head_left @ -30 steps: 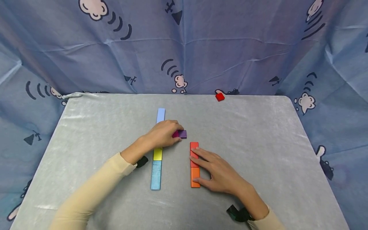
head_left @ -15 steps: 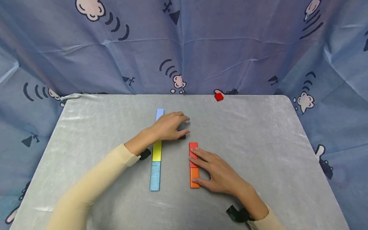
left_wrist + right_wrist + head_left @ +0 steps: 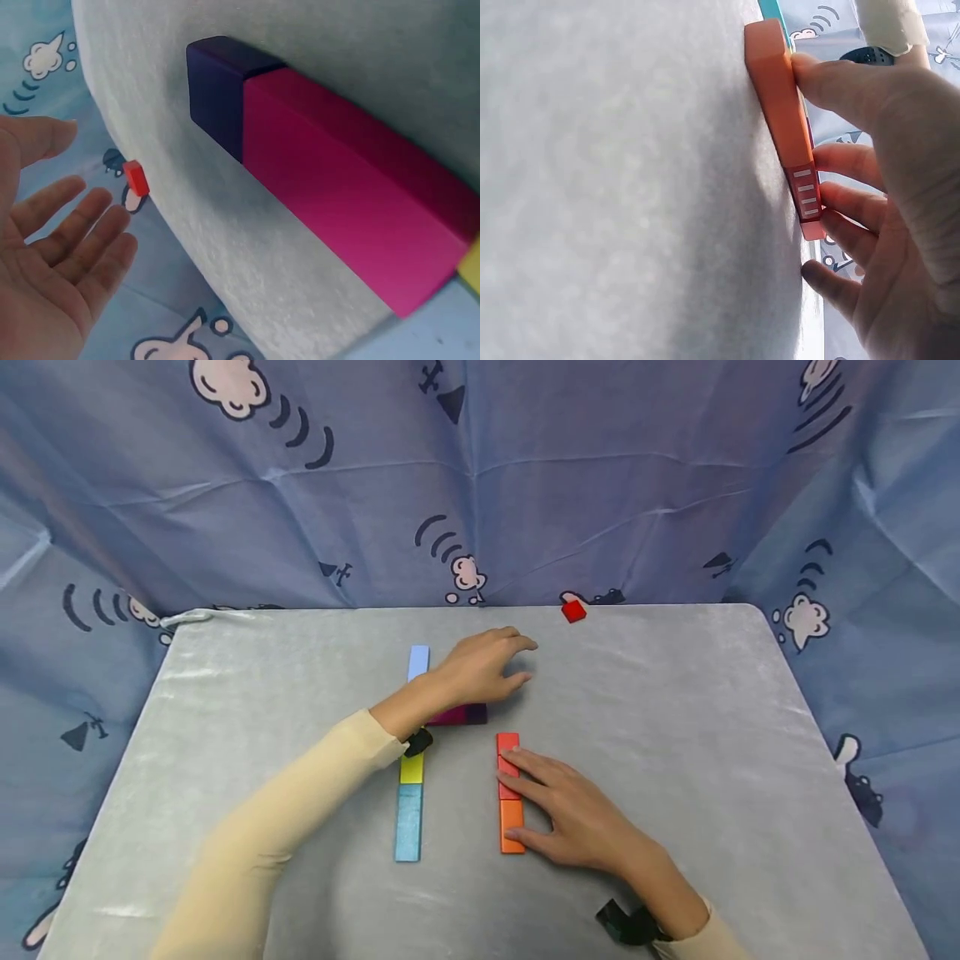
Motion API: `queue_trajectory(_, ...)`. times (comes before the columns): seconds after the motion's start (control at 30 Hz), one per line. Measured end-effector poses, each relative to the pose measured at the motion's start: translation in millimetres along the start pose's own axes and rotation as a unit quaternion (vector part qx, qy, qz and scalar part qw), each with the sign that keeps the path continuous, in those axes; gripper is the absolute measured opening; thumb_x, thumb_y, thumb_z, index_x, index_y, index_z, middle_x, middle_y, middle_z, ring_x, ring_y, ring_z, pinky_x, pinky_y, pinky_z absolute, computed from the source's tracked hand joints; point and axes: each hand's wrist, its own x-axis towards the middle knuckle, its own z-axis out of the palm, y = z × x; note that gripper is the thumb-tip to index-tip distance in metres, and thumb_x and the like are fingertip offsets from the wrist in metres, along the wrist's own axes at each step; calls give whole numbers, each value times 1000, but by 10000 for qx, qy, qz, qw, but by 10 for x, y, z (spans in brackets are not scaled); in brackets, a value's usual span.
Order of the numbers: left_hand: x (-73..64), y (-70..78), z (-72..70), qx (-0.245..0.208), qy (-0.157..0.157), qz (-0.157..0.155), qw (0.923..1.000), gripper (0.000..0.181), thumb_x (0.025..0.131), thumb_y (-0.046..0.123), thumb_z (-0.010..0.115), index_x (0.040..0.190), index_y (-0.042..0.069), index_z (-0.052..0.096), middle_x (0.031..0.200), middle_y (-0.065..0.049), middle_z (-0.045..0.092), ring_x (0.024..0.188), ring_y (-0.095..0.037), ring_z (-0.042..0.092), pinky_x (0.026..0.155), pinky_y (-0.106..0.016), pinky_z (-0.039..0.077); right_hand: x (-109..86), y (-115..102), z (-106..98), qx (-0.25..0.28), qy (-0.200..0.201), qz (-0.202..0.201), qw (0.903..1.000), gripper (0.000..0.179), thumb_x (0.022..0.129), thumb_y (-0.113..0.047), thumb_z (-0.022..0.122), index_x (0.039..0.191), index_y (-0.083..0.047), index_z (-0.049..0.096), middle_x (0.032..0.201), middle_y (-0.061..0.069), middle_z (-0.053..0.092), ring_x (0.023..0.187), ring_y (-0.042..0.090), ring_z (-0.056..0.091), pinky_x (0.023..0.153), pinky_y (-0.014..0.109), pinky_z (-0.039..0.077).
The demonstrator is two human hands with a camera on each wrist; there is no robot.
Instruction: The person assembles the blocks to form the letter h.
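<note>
My left hand (image 3: 483, 668) hovers above the table, holding nothing, its thumb and fingers spread toward a small red block (image 3: 573, 611) at the far edge. Beneath that wrist a magenta block (image 3: 352, 180) lies end to end with a short dark purple block (image 3: 217, 97), running sideways from a straight column. That column shows a light blue block (image 3: 418, 662), a yellow block (image 3: 412, 769) and a teal block (image 3: 408, 822); the forearm hides part of it. My right hand (image 3: 570, 810) rests its fingertips on a second row of red blocks (image 3: 507, 741) and an orange block (image 3: 512, 827).
A grey cloth covers the table (image 3: 712, 735). Behind it and at both sides hangs a blue patterned curtain (image 3: 600, 485). The two block rows stand roughly parallel, with a gap between them.
My left hand has let go of the purple and magenta blocks and moved away and rightward, toward the far red block. The right hand stays on the red and orange row.
</note>
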Motion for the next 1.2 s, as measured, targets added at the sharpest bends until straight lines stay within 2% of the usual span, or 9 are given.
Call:
queue_trajectory(0.2,182,-15,32,-39,92,31,9999,48,103,27,68,147,10,62,145,-9,65,134,-26,63,116,-43,52,10,4,-11,50,-104,9,9999,74,95,-54,75,157,-20,54,170,1,41,155,24,46,124,51,45)
queue_trajectory(0.43,443,-88,36,213,107,39,9997,50,103,26,66,150,11,59,146,-11,62,132,-27,63,112,-44,54,28,-8,-25,47,-229,59,9997,73,96,-57,72,156,-21,54,171,0,41,156,23,44,125,49,44)
queue_trajectory(0.6,609,-122,29,314,27,63,9995,50,103,25,67,150,11,59,146,-11,61,133,-27,62,115,-44,53,59,-21,-20,90,-244,15,9997,72,97,-57,71,156,-21,54,171,-1,40,157,22,43,126,48,44)
queue_trajectory(0.83,876,-32,52,375,-147,220,9989,48,105,27,64,150,14,59,147,-8,59,134,-25,59,116,-41,52,14,-29,-15,-21,-157,-55,9999,72,98,-55,71,158,-19,52,171,1,40,157,22,43,126,48,44)
queue_trajectory(0.97,1012,36,95,393,-87,296,9988,44,104,24,62,147,15,61,146,-7,59,133,-25,58,112,-42,53,-21,-23,-11,-116,-54,-105,9999,71,98,-53,72,157,-17,53,171,3,41,157,21,43,126,47,43)
queue_trajectory(1.2,1190,65,192,501,-54,186,9986,42,105,24,62,146,15,62,143,-5,60,134,-24,58,110,-43,54,-37,-12,-5,-246,116,-226,9994,72,96,-50,75,157,-16,54,169,5,44,156,21,45,125,45,44)
